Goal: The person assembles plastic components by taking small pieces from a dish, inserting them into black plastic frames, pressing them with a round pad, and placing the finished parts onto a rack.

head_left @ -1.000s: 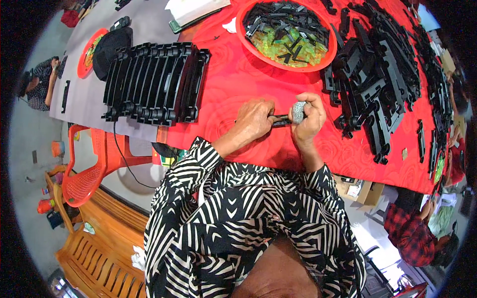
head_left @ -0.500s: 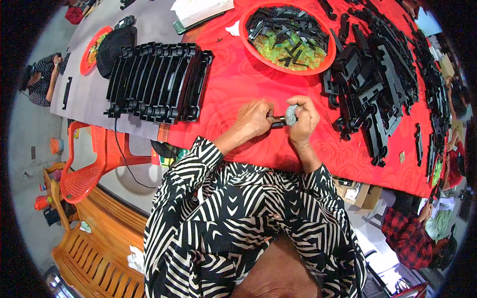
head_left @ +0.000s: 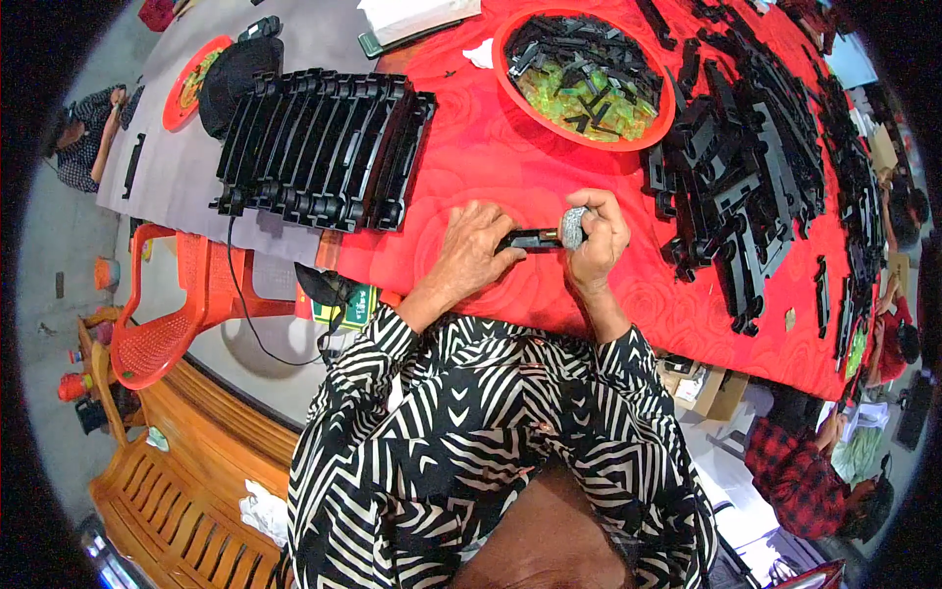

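My left hand (head_left: 473, 247) is closed round one end of a black plastic part (head_left: 531, 239), which juts out to the right from its fingers. In my right hand (head_left: 601, 245) is a tool with a rounded, silvery-grey wrapped handle (head_left: 573, 228). The fingers are curled round this handle, and its short tip meets the right end of the black part. Both hands are low over the red tablecloth (head_left: 530, 294) near the front edge. The tool's exact kind cannot be made out.
A row of long black plastic parts (head_left: 319, 147) stands to the left. Beyond my hands, a red basin (head_left: 584, 139) holds small black and yellow-green pieces. Many black parts (head_left: 731, 167) are heaped on the right. A red plastic chair (head_left: 162, 344) is at the left.
My left hand has moved a little left, away from the right hand, so more of the black part shows between them. The right hand stays on the tool handle. The whole view has shifted slightly.
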The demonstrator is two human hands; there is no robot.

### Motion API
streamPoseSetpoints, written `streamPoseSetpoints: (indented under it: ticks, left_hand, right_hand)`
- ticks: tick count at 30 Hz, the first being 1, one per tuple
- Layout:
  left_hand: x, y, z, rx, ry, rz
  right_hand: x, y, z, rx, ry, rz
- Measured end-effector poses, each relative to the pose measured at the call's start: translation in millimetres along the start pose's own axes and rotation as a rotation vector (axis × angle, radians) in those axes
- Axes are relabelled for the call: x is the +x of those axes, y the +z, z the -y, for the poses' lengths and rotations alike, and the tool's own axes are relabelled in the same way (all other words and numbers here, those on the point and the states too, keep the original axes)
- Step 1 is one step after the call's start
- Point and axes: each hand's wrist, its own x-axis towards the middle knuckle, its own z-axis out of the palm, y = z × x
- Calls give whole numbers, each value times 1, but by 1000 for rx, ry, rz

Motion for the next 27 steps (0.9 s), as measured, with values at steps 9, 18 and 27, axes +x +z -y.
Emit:
streamPoseSetpoints:
  ticks: [9, 18, 27]
  left_hand:
    - [0, 4, 2, -74, -47, 8]
    - [-4, 9, 7, -101, -12, -34]
    - [-2, 10, 5, -72, -15, -19]
  right_hand:
    - [-1, 8, 9, -141, -39, 84]
    - [2, 13, 11, -276, -156, 153]
    - [17, -5, 14, 72, 121, 67]
